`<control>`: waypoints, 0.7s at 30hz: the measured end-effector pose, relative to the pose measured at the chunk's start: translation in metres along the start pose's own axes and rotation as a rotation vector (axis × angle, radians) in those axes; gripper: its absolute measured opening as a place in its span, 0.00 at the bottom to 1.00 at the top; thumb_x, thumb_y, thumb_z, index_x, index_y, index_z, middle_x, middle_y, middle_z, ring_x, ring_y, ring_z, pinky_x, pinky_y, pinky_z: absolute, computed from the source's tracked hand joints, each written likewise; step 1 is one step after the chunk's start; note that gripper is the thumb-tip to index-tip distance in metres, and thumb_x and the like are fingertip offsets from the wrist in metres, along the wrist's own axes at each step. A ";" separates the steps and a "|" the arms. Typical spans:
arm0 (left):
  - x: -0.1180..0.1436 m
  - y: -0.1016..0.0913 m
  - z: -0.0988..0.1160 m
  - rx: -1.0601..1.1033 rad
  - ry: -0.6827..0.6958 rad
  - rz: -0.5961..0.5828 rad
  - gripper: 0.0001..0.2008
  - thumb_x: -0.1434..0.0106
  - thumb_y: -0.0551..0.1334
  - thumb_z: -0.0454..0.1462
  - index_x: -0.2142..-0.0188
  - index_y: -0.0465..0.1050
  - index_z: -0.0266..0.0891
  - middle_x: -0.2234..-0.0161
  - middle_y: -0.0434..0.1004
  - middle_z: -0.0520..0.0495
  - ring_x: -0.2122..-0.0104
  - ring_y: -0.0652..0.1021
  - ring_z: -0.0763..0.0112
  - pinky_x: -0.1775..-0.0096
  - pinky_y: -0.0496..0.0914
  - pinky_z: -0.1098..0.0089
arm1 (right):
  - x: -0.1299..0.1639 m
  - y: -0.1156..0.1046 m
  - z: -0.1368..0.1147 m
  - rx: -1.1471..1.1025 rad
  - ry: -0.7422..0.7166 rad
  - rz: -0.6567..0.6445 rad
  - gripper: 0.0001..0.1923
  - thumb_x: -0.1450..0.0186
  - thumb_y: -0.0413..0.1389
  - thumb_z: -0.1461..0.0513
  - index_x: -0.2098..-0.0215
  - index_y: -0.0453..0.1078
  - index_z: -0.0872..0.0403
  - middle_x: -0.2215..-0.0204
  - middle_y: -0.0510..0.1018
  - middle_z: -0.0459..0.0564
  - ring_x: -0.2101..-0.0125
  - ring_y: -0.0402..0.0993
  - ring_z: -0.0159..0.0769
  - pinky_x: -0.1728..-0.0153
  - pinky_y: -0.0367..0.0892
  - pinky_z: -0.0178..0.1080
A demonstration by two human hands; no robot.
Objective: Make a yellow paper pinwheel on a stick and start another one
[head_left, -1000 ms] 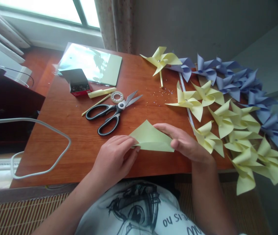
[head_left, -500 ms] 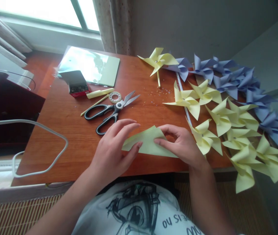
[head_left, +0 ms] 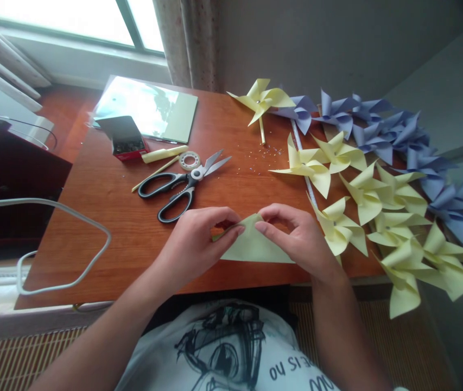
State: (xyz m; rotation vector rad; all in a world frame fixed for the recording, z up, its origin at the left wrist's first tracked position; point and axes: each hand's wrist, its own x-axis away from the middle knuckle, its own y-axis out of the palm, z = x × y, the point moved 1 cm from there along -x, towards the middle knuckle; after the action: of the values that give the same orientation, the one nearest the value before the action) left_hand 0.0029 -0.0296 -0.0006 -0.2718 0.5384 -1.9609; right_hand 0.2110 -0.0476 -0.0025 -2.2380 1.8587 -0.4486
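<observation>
Paper (head_left: 255,247), pale yellow and folded into a triangle, lies flat near the front edge of the wooden table (head_left: 105,250), right in front of me. I see my left hand (head_left: 194,244) pinching the top corner of it from the left side, thumb and first finger pressed together on the tip. My right hand (head_left: 300,239) does the same from the right side, with its fingers curled and the fingertips squeezing that same tip. Both hands meet at the top, I think, so the point stays sharp and the fold does not slip.

Behind my hands sit black scissors (head_left: 178,187), half open, close enough to grab. Next to them are a tape roll (head_left: 189,160), a thin yellow stick (head_left: 153,174) and a small red box (head_left: 124,142). Yellow pinwheels (head_left: 378,201) are heaped on the right, with blue pinwheels (head_left: 381,127) behind them, so they stay out of the way of the folding spot.

Half a second ago the paper was lifted and tilted, with a loose flap pointing left, and my left fingers were spread wide over it. Now it lies flat in a neat triangle, and both hands have closed in on its tip.
</observation>
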 end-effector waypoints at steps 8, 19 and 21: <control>0.001 -0.001 0.001 0.008 -0.014 -0.001 0.04 0.35 0.66 0.35 0.68 0.76 0.38 0.72 0.78 0.53 0.73 0.75 0.75 0.67 0.67 0.75 | -0.001 0.007 -0.003 -0.043 -0.021 0.059 0.05 0.34 0.63 0.59 0.66 0.76 0.51 0.67 0.81 0.46 0.64 0.77 0.36 0.60 0.71 0.37; 0.002 -0.001 0.004 0.049 -0.001 -0.025 0.05 0.33 0.63 0.34 0.67 0.76 0.38 0.71 0.78 0.53 0.72 0.75 0.75 0.66 0.68 0.75 | -0.002 0.009 -0.006 -0.038 -0.034 0.029 0.05 0.32 0.60 0.60 0.66 0.76 0.52 0.67 0.79 0.46 0.64 0.76 0.36 0.60 0.71 0.37; 0.001 -0.002 0.005 0.037 -0.002 -0.018 0.06 0.33 0.63 0.35 0.67 0.76 0.38 0.72 0.78 0.53 0.72 0.75 0.75 0.66 0.68 0.76 | -0.002 0.008 -0.007 -0.041 -0.025 0.025 0.05 0.32 0.60 0.60 0.65 0.76 0.51 0.67 0.80 0.46 0.64 0.76 0.36 0.60 0.71 0.37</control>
State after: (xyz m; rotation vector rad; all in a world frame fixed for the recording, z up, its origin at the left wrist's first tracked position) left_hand 0.0028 -0.0314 0.0048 -0.2557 0.4992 -1.9860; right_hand 0.2005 -0.0465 0.0006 -2.2331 1.8983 -0.3804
